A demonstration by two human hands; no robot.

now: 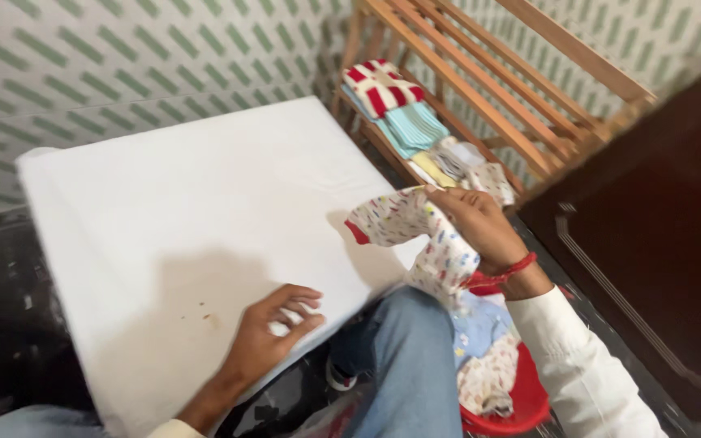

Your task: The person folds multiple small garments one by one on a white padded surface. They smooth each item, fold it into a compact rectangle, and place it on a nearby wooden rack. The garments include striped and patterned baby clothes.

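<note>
Printed baby garment (pixel 415 235) pinched shut in right hand (pixel 476 223), mid-right | left hand (pixel 273 332) loosely curled, empty, on white board (pixel 180 203) | garment could've slipped into red basket (pixel 529 401)

The right hand (pixel 474 223) grips a soft printed cotton-like cloth garment (pixel 415 235), the left hand (pixel 273 334) rests on a smooth matt white sheet (pixel 180 211), beside a bare pale wood rack (pixel 480 73) of folded cloths (pixel 399 113), a glossy red plastic tub (pixel 521 405) and a dark satin-finished wooden door (pixel 659 235).
</note>
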